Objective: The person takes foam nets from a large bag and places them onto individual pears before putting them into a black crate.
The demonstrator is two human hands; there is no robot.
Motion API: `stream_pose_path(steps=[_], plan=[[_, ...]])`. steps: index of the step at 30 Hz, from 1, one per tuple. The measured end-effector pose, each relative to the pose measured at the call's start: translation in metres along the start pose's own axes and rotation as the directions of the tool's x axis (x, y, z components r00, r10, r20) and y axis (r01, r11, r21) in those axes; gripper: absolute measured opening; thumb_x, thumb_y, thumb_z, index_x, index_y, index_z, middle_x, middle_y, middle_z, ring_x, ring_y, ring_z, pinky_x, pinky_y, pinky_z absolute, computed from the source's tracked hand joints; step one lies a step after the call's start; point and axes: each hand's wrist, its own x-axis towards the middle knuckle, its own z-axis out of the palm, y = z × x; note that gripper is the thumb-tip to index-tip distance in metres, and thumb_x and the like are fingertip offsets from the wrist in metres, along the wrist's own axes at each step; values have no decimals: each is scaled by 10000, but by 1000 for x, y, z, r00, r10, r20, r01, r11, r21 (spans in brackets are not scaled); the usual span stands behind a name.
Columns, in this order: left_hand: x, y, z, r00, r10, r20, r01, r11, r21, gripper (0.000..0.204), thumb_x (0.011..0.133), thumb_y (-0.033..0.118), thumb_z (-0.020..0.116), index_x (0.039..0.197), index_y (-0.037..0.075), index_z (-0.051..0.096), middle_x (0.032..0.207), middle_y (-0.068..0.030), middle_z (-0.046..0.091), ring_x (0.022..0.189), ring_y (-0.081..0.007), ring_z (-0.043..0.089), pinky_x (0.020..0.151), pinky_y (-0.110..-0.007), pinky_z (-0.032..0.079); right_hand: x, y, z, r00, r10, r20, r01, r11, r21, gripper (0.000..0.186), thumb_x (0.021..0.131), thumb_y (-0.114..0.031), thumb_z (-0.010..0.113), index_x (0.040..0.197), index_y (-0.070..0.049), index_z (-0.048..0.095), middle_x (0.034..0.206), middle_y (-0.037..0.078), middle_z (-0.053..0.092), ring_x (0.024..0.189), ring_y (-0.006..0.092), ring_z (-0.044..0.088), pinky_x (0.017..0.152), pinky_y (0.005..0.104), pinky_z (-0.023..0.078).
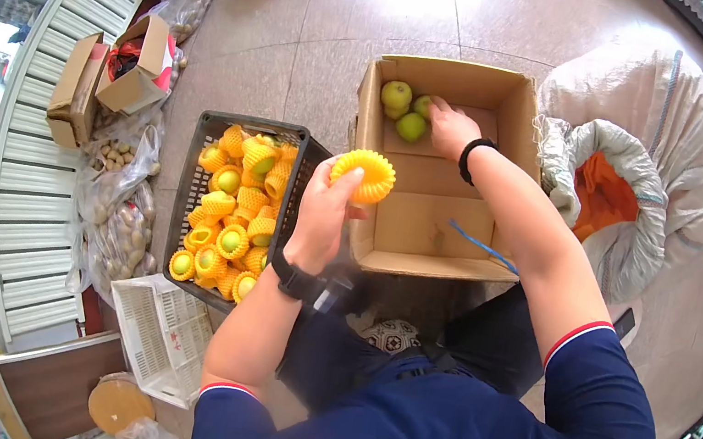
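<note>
In my left hand (321, 219), thumb pressed on the rim, is a yellow foam fruit net (379, 178) with a ribbed edge; its hollow faces up and no fruit shows in it. My right hand (454, 131) reaches into the open cardboard box (426, 218), fingers closed on a round green fruit (423, 106) that they partly cover. Several more green fruits (411, 127), apple-like or pear-like, lie beside it in the box's far left corner. Left of the box, a black plastic crate (290, 209) holds several green fruits in yellow foam nets (231, 242).
A blue strap (482, 246) lies across the box's near right part. Right of it stands a white woven sack (632, 155) with orange material inside its rolled mouth. A white plastic basket (164, 342), bags of potatoes (117, 222) and smaller cardboard boxes (132, 76) stand at the left.
</note>
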Motion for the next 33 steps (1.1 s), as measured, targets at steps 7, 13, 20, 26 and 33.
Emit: stream_pose_path(steps=[7, 13, 20, 26, 33], plan=[[-4, -2, 1, 1000, 6, 14, -6, 1000, 3, 323, 990, 190, 602, 1285, 74, 542, 1129, -38, 669, 953, -149, 672, 672, -294, 568, 30, 17, 42, 996, 35, 85, -28, 996, -86, 530, 922, -89, 501, 1447, -149, 459, 1265, 190, 652, 1036, 355, 685, 889, 484, 545], [-9, -6, -3, 999, -29, 41, 30, 999, -21, 292, 992, 176, 593, 1262, 75, 544, 1109, -44, 671, 945, -162, 677, 657, -314, 573, 7, 3, 33, 997, 50, 60, -36, 975, -221, 514, 931, -151, 492, 1442, -198, 492, 1356, 177, 501, 1070, 361, 618, 848, 470, 553], [-2, 2, 4, 996, -34, 79, 36, 999, -26, 287, 992, 168, 581, 1261, 77, 535, 1108, -49, 671, 940, -164, 675, 663, -326, 568, -4, 21, 39, 971, 142, -194, -162, 982, -93, 392, 916, -138, 527, 1306, -134, 568, 1397, 210, 465, 1089, 383, 616, 828, 471, 574], [-1, -1, 0, 998, -9, 66, 10, 1000, -13, 299, 991, 175, 590, 1263, 65, 532, 1111, -53, 672, 935, -162, 677, 653, -320, 575, -19, 13, 25, 986, 163, -15, -164, 984, -67, 367, 894, -118, 552, 1261, -111, 573, 1329, 187, 492, 1024, 395, 643, 822, 482, 575], [-14, -10, -8, 999, -18, 44, 19, 1000, -22, 298, 989, 174, 594, 1260, 64, 536, 1105, -50, 675, 932, -154, 677, 637, -311, 579, -52, 3, 48, 962, 238, 136, -245, 969, 37, 348, 913, -97, 555, 1260, -81, 541, 1291, 206, 539, 1071, 434, 632, 880, 513, 555]])
